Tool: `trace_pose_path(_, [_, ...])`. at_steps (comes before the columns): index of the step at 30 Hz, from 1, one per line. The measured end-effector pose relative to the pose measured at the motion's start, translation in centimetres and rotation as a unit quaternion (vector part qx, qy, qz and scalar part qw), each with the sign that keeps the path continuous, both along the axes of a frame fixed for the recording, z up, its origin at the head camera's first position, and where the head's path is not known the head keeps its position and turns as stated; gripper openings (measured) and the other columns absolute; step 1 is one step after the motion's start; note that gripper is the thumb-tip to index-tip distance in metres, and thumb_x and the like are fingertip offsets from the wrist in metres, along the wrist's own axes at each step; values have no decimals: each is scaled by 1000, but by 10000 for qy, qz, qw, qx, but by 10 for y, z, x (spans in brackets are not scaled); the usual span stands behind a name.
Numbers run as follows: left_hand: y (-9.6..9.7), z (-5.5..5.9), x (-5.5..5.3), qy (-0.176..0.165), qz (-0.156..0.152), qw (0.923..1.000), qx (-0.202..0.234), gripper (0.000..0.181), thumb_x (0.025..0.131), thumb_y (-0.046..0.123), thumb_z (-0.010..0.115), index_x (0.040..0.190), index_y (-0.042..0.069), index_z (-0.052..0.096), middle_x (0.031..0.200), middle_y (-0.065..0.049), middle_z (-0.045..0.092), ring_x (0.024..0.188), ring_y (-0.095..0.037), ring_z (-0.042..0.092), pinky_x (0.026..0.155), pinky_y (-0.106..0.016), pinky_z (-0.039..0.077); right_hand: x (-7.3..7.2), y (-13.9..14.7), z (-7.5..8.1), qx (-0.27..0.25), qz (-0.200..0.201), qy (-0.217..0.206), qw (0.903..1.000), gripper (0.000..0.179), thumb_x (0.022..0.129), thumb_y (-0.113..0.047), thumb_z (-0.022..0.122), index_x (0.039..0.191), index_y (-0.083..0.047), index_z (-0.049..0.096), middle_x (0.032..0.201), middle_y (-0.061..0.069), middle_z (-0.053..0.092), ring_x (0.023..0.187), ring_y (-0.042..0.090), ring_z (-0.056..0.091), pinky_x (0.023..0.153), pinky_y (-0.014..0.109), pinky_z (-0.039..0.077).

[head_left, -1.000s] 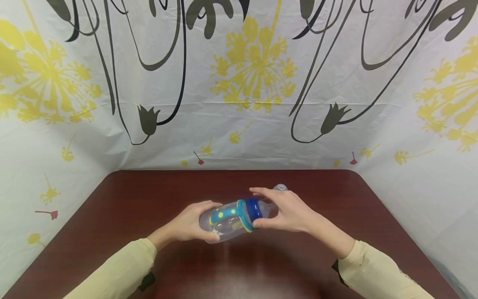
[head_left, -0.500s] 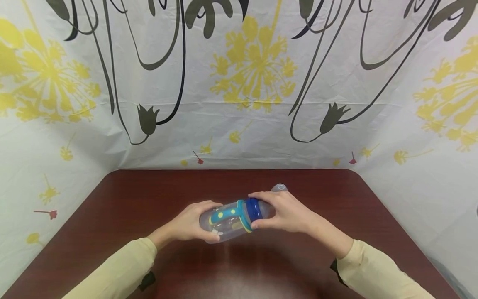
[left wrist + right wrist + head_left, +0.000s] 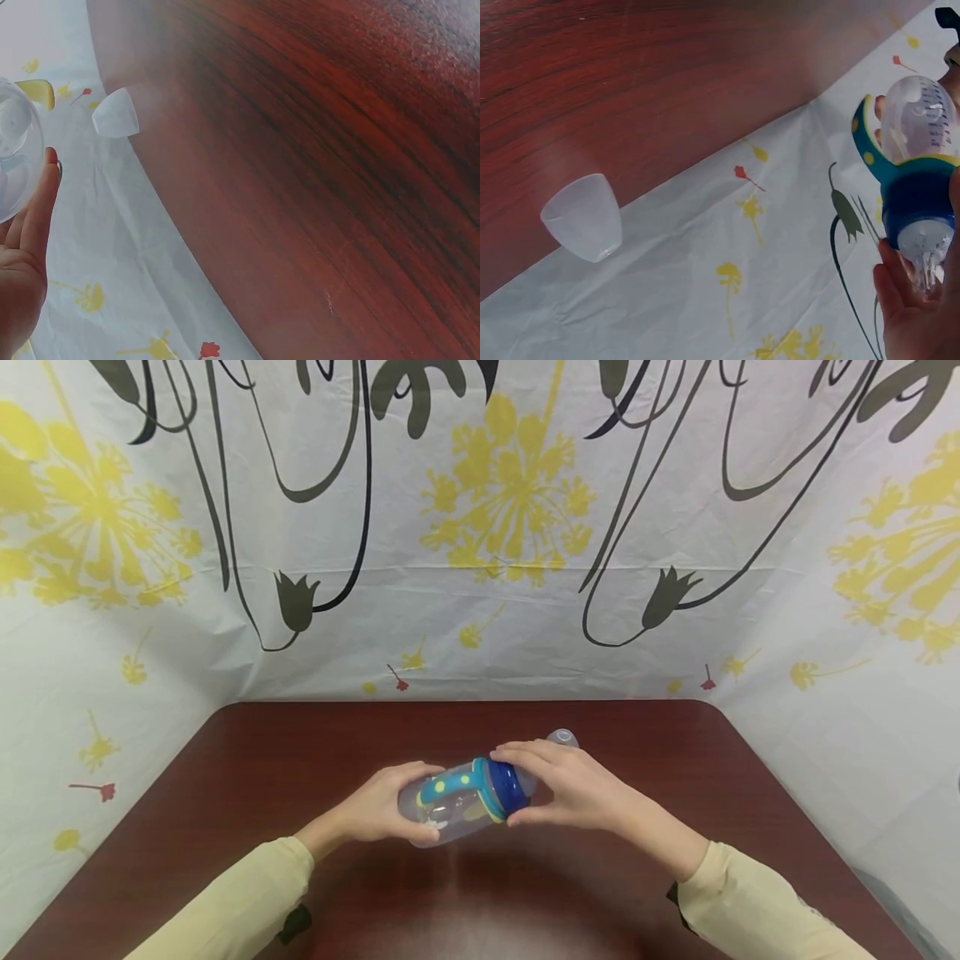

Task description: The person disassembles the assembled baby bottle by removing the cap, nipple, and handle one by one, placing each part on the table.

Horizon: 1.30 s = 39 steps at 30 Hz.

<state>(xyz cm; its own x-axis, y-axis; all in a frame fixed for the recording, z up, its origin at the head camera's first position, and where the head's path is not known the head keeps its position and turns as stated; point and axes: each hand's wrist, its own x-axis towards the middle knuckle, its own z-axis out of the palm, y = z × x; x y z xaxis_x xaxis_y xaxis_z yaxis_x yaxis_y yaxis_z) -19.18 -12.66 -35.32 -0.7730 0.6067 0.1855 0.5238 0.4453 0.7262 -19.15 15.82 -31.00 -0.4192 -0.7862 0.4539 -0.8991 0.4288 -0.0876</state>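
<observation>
In the head view, a clear baby bottle (image 3: 450, 820) with a turquoise, yellow-dotted handle (image 3: 452, 784) lies tilted in the air above the table. My left hand (image 3: 378, 803) grips its base end, thumb below and fingers above. Around the dark blue collar (image 3: 508, 787) at the other end, my right hand (image 3: 577, 783) holds with thumb and fingers. The right wrist view shows the clear teat (image 3: 925, 247) poking out of the collar near the palm. Only part of the bottle's base (image 3: 15, 161) appears in the left wrist view.
A clear dome-shaped cap (image 3: 562, 737) stands on the table behind my right hand; the right wrist view shows this cap (image 3: 585, 217) whole. The dark red-brown table (image 3: 360, 735) ends at a white patterned sheet (image 3: 510, 635) at the back and sides.
My right hand has shifted slightly left, its fingers moving from around the teat onto the blue collar. The left hand keeps its grip, and the bottle has barely moved.
</observation>
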Motion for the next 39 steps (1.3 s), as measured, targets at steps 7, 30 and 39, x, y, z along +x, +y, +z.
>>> trace_pose_path(7, [0,1,1,-25,60,10000,41,66,64,40,74,120,16,49,97,8,52,86,-14,49,66,-29,46,-2,2,-3,-176,365,148,9991,77,68,-46,71,130,-13,40,132,2,37,117,15,37,87,32,39])
trace_pose_path(30, [0,0,0,723,-62,9974,-41,66,62,42,74,117,15,52,92,11,53,80,-8,51,64,-26,44,6,-1,8,-259,-884,-1709,9810,59,73,-58,58,119,-22,49,84,-14,56,70,-1,52,61,19,44])
trace_pose_path(39, [-1,-1,0,573,-14,9984,7,65,62,40,75,118,15,52,95,10,54,81,-9,51,65,-26,44,5,0,9,-268,-598,-1541,9859,64,73,-56,60,124,-20,46,97,-11,56,76,2,51,62,19,45])
